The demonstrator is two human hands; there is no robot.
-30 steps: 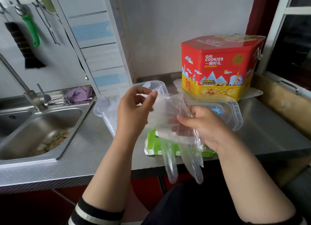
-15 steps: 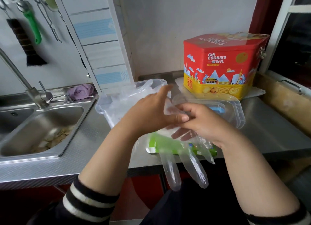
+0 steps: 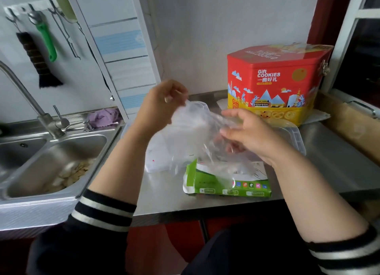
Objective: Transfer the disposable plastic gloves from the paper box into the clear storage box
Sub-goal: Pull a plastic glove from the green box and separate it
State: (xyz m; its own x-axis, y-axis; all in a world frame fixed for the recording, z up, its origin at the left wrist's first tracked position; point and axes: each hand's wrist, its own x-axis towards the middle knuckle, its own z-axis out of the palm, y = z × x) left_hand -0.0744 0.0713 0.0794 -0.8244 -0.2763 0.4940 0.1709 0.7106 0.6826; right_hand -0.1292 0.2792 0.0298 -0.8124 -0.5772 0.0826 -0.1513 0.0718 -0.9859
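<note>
Got a glove (image 3: 195,130) pinched in my left grip (image 3: 162,102) at 11 o'clock and right grip (image 3: 246,133) at 2, above the paper box (image 3: 226,182) on the counter (image 3: 339,161), and it's flimsy, slippery film, so probably best pinched at the cuff.

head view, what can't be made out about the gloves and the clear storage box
- Clear storage box, head view: mostly hidden behind hands and film; contents unreadable.
- Gloves: motion-blurred, count unclear.
- Right hand fingers: partly veiled by film.
- Paper box: opening covered by film.
</note>
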